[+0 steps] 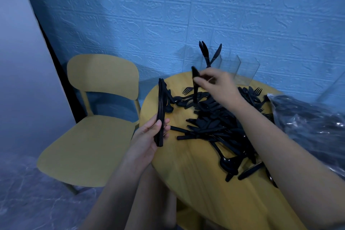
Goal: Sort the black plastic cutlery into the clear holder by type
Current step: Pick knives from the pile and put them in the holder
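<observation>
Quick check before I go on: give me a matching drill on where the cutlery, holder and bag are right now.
Things:
1. left hand
2. right hand
3. clear holder
4. plastic bag

States:
A. stands at the table's far edge, a few knives in one compartment
B. holds a stack of black pieces upright
C. pinches one piece above the pile
D. lies at the table's right side

Pairs: 1-B, 2-C, 3-A, 4-D

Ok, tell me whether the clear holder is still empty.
No, a few black knives already stand in the leftmost compartment of the clear holder.
</observation>
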`<state>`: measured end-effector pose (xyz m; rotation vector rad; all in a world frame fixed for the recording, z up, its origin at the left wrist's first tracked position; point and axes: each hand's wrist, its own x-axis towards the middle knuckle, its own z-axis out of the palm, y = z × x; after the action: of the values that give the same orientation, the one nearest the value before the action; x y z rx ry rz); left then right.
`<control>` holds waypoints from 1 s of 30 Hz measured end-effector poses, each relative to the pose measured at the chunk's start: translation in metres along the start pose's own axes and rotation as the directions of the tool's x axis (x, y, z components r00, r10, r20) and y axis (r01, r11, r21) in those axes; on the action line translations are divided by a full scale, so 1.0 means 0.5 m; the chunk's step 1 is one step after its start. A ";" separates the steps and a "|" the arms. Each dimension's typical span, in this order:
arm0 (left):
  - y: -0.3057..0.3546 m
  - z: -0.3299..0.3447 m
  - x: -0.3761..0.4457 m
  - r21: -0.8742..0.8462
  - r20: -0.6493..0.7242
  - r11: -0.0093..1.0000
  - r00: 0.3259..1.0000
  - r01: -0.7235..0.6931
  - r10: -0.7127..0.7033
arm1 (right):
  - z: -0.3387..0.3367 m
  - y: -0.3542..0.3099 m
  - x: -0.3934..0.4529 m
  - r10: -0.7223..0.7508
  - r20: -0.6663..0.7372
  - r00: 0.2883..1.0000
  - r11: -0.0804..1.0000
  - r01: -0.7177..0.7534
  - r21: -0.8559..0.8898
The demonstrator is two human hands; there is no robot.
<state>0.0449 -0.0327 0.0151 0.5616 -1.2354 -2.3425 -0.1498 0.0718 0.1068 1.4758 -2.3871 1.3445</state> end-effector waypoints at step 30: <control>-0.018 0.057 -0.004 0.040 0.042 0.999 0.998 0.034 -0.035 | 0.062 0.049 -0.043 0.347 0.506 0.790 0.782 0.055 -0.621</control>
<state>0.0296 -0.0082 0.0227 0.5522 -1.3035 -2.3752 -0.1441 0.0705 0.0623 1.6583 -2.9264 -0.0282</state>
